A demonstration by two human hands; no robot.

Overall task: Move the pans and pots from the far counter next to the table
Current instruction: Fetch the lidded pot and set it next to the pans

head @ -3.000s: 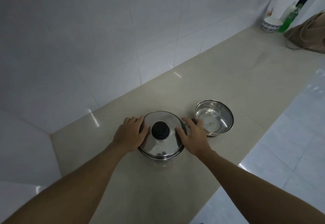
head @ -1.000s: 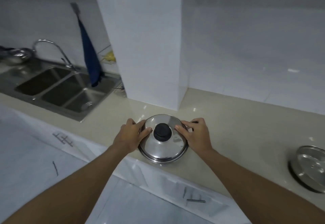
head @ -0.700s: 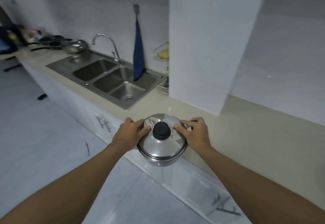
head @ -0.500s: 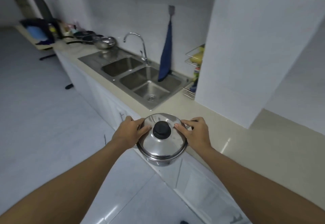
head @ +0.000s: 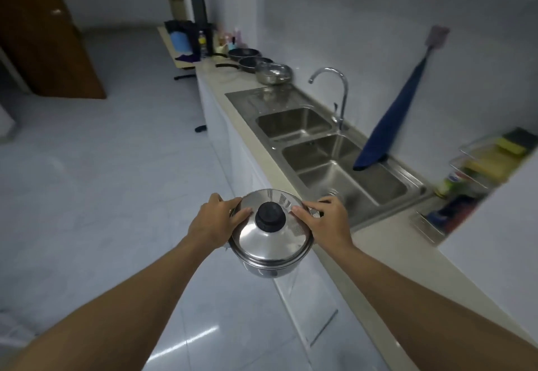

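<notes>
A steel pot (head: 269, 260) with a shiny lid and black knob (head: 270, 216) hangs in the air over the floor, just off the counter edge. My left hand (head: 214, 222) grips its left side and my right hand (head: 324, 222) grips its right side, thumbs resting on the lid. Far down the beige counter (head: 387, 254) a steel bowl-shaped pot (head: 273, 73) and two dark frying pans (head: 254, 63) stand in a row beside a small table (head: 174, 53).
A steel double sink (head: 326, 149) with a curved tap (head: 334, 91) is set in the counter. A blue cloth (head: 390, 126) hangs over it. A wire rack with sponges (head: 477, 172) sits at the right. A wooden door (head: 43, 36) stands far left beyond the tiled floor.
The pot has been lifted off the counter and carried along it. My view has swung left, past the white pillar and sink, toward the far table. Both hands kept their grip.
</notes>
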